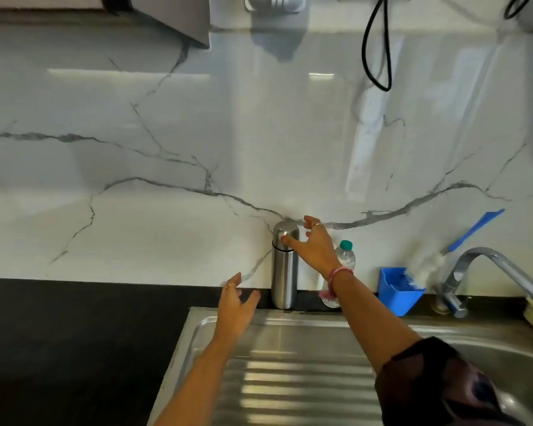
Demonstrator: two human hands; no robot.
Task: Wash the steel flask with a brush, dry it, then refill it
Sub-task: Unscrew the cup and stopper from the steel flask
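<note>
I judge the task barely begun: the tall brushed-steel flask (285, 265) stands capped and upright on the black bench (74, 318), against the marbled wall behind the steel sink (290, 364). My right hand (313, 244) spreads its grip around the cap, not closed; my left hand (236, 302) hovers open, empty, beside the base.

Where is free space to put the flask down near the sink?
The ribbed drainboard in front of the steel flask is bare, and so is the dark counter to its left. Crowded: behind the basin, plastic bottle, blue holder, tap.
</note>
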